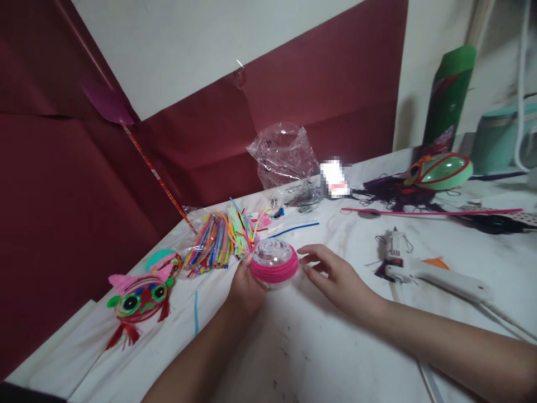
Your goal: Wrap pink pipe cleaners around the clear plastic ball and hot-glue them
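A clear, round plastic ball (273, 252) with a white swirl on top has several turns of bright pink pipe cleaner (274, 271) around its middle. My left hand (246, 286) holds this ball from its left side, its fingers partly hidden by it. Just to the right is my right hand (329, 271), fingers curved and apart with nothing visible between them. A small gap seems to separate its fingertips from the pink wrap. Behind the ball lies a bundle of colourful pipe cleaners (212, 243), and a blue pipe cleaner (293, 229) rests beyond it.
A white hot glue gun (440, 280) lies at right, its cord trailing off. A decorated animal-face ornament (145, 299) sits at left near a light-blue strip (196, 312). Towards the back are a clear plastic bag (285, 157), a green balloon-shaped ornament (447, 170) and a pink rod (432, 212).
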Available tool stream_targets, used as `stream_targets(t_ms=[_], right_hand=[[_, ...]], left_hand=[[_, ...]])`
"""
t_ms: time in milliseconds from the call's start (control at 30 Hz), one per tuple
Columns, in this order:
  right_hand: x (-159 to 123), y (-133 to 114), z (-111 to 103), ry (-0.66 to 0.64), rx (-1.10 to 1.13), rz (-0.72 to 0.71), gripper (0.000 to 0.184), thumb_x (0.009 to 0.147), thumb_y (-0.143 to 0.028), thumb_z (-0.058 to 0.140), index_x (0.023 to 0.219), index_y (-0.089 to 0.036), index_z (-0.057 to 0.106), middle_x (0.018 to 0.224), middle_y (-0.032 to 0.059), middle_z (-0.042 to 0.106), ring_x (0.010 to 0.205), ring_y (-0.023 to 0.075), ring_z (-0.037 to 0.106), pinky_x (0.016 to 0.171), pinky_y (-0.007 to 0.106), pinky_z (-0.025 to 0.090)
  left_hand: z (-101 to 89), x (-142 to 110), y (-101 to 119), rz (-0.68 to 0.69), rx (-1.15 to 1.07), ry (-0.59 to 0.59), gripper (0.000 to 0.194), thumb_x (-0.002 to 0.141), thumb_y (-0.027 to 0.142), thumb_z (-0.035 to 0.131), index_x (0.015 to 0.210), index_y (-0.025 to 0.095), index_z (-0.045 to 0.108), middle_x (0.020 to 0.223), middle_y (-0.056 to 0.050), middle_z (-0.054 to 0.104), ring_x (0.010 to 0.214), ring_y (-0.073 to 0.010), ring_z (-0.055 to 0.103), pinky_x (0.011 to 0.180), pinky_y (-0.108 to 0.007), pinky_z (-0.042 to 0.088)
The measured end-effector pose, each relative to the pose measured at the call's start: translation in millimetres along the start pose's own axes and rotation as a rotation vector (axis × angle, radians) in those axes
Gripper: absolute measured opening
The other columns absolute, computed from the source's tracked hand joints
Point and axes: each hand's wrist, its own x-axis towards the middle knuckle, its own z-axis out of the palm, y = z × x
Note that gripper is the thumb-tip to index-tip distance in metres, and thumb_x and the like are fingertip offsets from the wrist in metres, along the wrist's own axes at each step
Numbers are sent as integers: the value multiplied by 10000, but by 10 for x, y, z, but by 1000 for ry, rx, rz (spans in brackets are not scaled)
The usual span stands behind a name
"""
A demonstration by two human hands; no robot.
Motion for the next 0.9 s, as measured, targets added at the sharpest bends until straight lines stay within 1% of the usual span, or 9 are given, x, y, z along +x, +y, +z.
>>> stream_targets(t_ms=[100,167,233,400,533,667,733,833,900], right_hand=[[-37,24,6,-17,-95,-247,277,855,-157,467,1089,-246,587,1107,85,606,1015,199,626,789,346,562],[-55,58,16,-28,-128,-331,342,858,-110,444,1135,-258,580,1140,90,587,1067,202,608,826,355,561],[-67,88,25,-37,-151,-361,384,861,-86,439,1177,-269,557,1165,91,568,1097,205,593,864,374,554],[-71,113,30,-60,-164,-363,412,861,-71,450,1209,-282,509,1176,91,538,1096,211,575,868,396,552],[-57,111,30,-75,-162,-366,403,839,-35,435,1145,-277,537,1127,73,552,1059,199,586,888,391,540],[-53,113,31,-74,-159,-346,334,834,-36,434,1072,-243,543,1086,76,568,1034,194,590,894,375,532],[-55,125,32,-79,-166,-330,306,830,-43,431,1044,-231,543,1075,82,574,1023,196,595,890,374,531],[-63,162,40,-101,-218,-279,273,824,-63,439,1019,-215,555,1101,97,573,1030,209,600,905,390,520],[-68,185,50,-115,-259,-234,271,810,-76,449,1021,-205,560,1126,109,566,1045,223,597,917,408,510]], left_hand=[[42,-31,8,-32,-13,-41,459,872,268,464,1284,81,544,1066,-144,742,1179,-283,609,1062,-464,395],[54,-44,11,-44,-18,-54,451,875,275,462,1271,80,555,1063,-147,741,1173,-290,612,1059,-469,395],[54,-48,13,-43,-14,-59,451,873,289,471,1265,85,561,1078,-146,735,1174,-298,609,1053,-475,400],[49,-39,-1,-28,0,-67,473,852,318,491,1262,92,563,1150,-151,705,1187,-313,594,1039,-484,414],[67,-46,-16,-30,24,-77,461,845,309,474,1238,91,576,1089,-143,728,1172,-305,604,1033,-483,422],[63,-31,-29,-31,85,-58,431,821,333,509,1158,87,618,1023,-138,747,1146,-306,619,1019,-470,436],[34,-5,-44,23,144,-23,427,803,363,546,1127,99,631,998,-131,751,1126,-304,630,1001,-456,453],[-35,27,-78,154,248,66,442,748,385,640,1120,147,627,1002,-104,747,1075,-291,651,951,-416,487],[-80,28,-98,211,325,122,465,713,382,695,1124,179,613,993,-82,745,1007,-280,673,896,-395,513]])
